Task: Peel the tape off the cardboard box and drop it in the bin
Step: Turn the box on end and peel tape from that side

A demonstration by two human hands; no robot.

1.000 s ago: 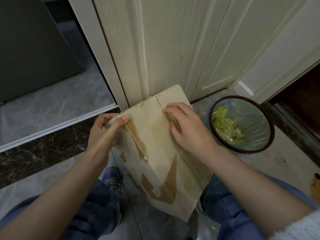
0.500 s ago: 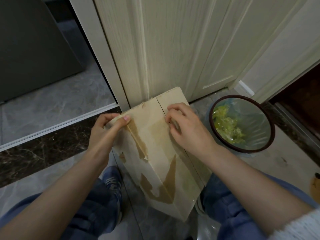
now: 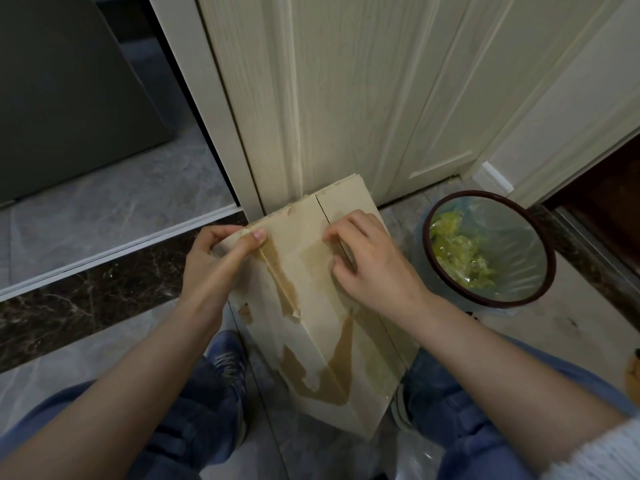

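Door [image 3: 346,98] and grey tiled floor [image 3: 104,209] fill the back; flattened cardboard box [image 3: 311,299] stands on edge between the person's knees, far end leaning on the door, long axis running from the knees away toward the door. Bin [image 3: 490,249] sits on the floor just right of the box, clear liner, green scraps inside, dark brown rim; the right hand is the nearer one to it, so a drop means a short carry to the right. Left hand [image 3: 216,261] grips the box's upper left edge, thumb pressed on the top face, fingers curled round the side. Right hand [image 3: 370,263] lies on the top face by the flap seam, fingertips curled down and picking at the surface; cannot tell whether a tape end is actually pinched yet. Tape [image 3: 311,258] is clear and glossy, a broad strip running along the box's length under and below the right hand, hard to separate from the cardboard. Brown torn patches [image 3: 282,282] mark where the paper skin has ripped. Judgement: peel barely started, tape not yet lifted.
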